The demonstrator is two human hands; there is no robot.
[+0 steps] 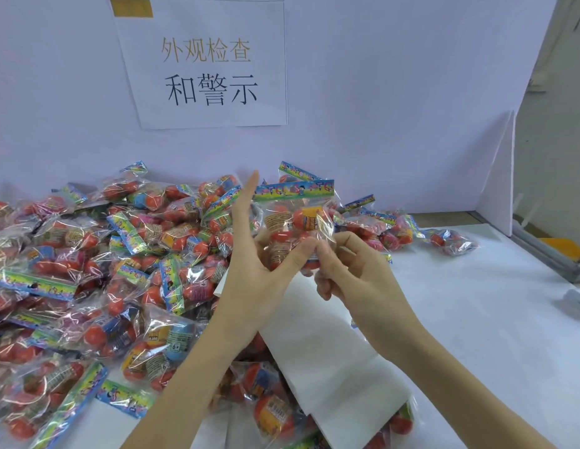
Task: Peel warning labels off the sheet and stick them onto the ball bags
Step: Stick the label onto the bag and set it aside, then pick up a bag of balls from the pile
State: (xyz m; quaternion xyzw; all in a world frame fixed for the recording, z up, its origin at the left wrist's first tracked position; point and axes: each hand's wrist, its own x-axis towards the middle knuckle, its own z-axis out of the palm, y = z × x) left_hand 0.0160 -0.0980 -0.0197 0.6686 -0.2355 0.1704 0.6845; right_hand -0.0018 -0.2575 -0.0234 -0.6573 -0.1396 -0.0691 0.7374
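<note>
Bag (295,218) between both hands (249,254) (350,270) — thumbs pinching it.

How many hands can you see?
2. The left hand is in the middle, thumb on the held bag, forefinger pointing up. The right hand is just beside it, pinching the bag's lower edge. None look hidden.

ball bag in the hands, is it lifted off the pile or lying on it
Lifted. The ball bag is upright above the pile of bags, left hand and right hand pinching its lower edge.
</note>
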